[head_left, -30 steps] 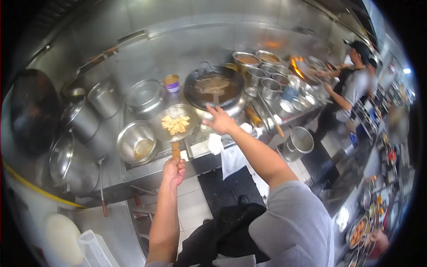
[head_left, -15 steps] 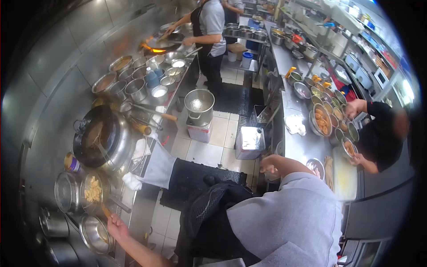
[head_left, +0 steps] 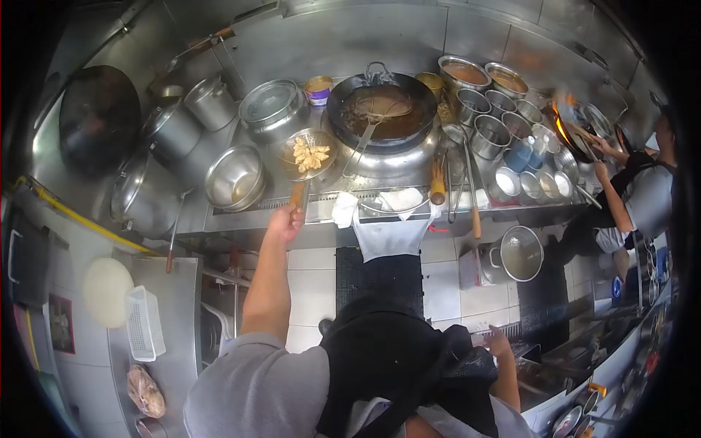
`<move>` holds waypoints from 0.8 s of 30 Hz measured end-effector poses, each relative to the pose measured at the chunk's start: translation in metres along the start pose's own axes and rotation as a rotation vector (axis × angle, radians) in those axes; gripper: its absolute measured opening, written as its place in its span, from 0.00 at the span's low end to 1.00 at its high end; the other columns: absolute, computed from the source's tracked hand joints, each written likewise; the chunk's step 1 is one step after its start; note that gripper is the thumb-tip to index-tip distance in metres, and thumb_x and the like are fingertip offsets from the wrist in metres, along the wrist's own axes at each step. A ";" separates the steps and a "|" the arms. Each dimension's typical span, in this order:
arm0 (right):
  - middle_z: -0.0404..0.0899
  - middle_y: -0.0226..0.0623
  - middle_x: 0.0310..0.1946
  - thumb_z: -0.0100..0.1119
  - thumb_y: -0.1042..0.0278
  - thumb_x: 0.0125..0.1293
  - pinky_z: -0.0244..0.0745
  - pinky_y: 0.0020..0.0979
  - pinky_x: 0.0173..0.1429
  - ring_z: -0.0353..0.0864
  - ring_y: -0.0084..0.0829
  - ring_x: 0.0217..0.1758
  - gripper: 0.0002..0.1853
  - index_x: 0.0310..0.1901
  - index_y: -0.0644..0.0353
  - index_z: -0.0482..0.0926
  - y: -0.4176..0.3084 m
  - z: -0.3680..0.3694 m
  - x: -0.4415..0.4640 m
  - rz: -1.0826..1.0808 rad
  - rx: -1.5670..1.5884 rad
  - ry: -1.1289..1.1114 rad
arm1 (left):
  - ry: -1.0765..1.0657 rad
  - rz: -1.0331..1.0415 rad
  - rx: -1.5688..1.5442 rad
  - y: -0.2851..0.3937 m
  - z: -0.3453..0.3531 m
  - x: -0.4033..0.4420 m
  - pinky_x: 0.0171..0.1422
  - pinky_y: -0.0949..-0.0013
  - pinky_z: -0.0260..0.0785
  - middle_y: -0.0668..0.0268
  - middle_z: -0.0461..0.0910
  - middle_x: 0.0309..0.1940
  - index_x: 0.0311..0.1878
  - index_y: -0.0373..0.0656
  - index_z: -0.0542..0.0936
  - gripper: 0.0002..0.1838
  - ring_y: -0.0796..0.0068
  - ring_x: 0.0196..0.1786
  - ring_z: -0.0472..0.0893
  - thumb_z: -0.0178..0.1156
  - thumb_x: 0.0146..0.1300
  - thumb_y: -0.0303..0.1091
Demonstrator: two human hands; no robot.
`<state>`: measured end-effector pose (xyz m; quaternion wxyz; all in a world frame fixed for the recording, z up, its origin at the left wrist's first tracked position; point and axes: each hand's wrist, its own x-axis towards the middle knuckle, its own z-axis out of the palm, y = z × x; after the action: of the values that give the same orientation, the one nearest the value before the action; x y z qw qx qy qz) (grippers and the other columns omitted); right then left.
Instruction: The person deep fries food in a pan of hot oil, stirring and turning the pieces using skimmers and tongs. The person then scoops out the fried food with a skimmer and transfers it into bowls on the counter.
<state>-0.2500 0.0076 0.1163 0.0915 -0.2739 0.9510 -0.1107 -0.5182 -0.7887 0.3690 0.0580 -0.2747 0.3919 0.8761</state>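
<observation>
My left hand (head_left: 287, 221) is closed round the wooden handle of a round strainer (head_left: 282, 155), which holds pale yellow food pieces (head_left: 310, 154). The strainer is beside a steel bowl (head_left: 235, 177) with a little liquid in its bottom. To the right, a black wok (head_left: 423, 117) contains dark oil, and a wire skimmer (head_left: 371, 129) rests in it. My right hand (head_left: 498, 344) is low at the right, beside my body, partly hidden; what it holds, if anything, cannot be made out.
Steel containers (head_left: 491, 135) and blue bottles (head_left: 519, 155) stand right of the wok. A co-worker (head_left: 641, 186) works near flames at the far right. A large pot (head_left: 521, 253) stands below the counter edge. Lidded pots (head_left: 212, 102) are at the left.
The view swung right, then back to the stove. My right hand moved from near the wok down to my right side. My left hand still grips the strainer.
</observation>
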 end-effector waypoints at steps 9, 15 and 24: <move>0.86 0.49 0.42 0.60 0.65 0.69 0.80 0.33 0.33 0.88 0.32 0.35 0.30 0.71 0.65 0.66 -0.080 -0.107 0.034 0.764 0.892 -0.259 | 0.050 0.106 0.126 -0.027 0.006 0.002 0.20 0.78 0.57 0.63 0.73 0.32 0.56 0.47 0.65 0.08 0.81 0.22 0.66 0.46 0.77 0.32; 0.85 0.45 0.45 0.64 0.69 0.64 0.81 0.30 0.32 0.89 0.30 0.35 0.30 0.68 0.63 0.70 -0.034 -0.025 -0.012 0.641 0.878 -0.025 | 0.051 -0.057 0.096 -0.014 0.005 0.019 0.26 0.70 0.65 0.62 0.74 0.30 0.50 0.37 0.67 0.09 0.75 0.23 0.69 0.48 0.71 0.30; 0.79 0.45 0.62 0.72 0.49 0.60 0.69 0.39 0.71 0.78 0.43 0.65 0.33 0.62 0.60 0.77 -0.105 0.094 -0.041 0.775 0.591 -0.182 | -0.027 -0.044 0.146 -0.010 -0.009 0.022 0.25 0.71 0.63 0.63 0.72 0.30 0.52 0.49 0.64 0.06 0.76 0.23 0.67 0.45 0.79 0.38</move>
<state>-0.1409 -0.0717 0.0578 0.2826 0.1287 0.8989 -0.3090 -0.5297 -0.7909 0.3456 0.1026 -0.2665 0.4476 0.8474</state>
